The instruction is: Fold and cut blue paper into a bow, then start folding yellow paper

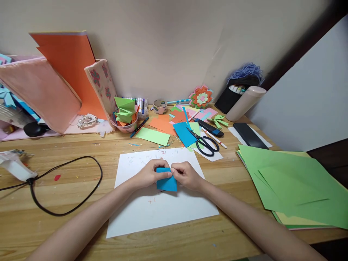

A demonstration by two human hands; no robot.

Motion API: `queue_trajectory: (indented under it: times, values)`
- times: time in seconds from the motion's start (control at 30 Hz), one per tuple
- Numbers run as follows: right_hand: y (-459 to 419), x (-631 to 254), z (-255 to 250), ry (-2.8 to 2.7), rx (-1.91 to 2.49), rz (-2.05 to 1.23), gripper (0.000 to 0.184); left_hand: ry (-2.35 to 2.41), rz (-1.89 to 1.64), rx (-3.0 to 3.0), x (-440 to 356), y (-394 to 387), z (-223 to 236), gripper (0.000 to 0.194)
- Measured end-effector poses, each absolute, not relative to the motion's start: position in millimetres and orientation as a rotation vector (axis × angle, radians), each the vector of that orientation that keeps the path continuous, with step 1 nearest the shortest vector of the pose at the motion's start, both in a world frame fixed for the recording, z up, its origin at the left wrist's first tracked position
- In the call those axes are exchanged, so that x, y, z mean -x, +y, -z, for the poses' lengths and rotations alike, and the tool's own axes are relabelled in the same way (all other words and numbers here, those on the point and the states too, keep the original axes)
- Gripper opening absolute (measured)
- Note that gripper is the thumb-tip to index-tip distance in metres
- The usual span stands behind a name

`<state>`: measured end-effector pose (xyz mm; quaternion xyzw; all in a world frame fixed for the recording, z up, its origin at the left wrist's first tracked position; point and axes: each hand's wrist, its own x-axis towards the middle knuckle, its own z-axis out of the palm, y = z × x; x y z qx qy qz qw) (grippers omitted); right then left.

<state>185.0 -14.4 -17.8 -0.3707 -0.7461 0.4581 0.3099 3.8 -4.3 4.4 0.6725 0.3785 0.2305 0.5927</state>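
A small piece of blue paper (166, 184) is held between my two hands, just over a large white sheet (136, 214) marked with coloured smudges. My left hand (152, 174) pinches its top left side, the thumb lying across the front. At its upper right edge, my right hand (186, 174) grips with thumb and curled fingers. Both sets of fingertips nearly meet at the top of the paper. Beyond the white sheet lie black-handled scissors (206, 145), their blades over another blue paper piece (183, 133).
Orange and green paper scraps, pens and a utility knife (210, 127) lie behind. On the right are a stack of green paper (293, 181) and a black phone (250, 135). A white glue gun (16, 166) with a looped black cable (100, 177) is at left.
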Motion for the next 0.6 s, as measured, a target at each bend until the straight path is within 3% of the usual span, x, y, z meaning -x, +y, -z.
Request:
queue_trajectory:
  times: [0.6]
  values:
    - [-12.3, -185.9, 12.4, -1.974, 1.13, -1.075, 0.031, 0.974, -0.667, -1.231, -4.1, -1.5, -0.1, 0.03]
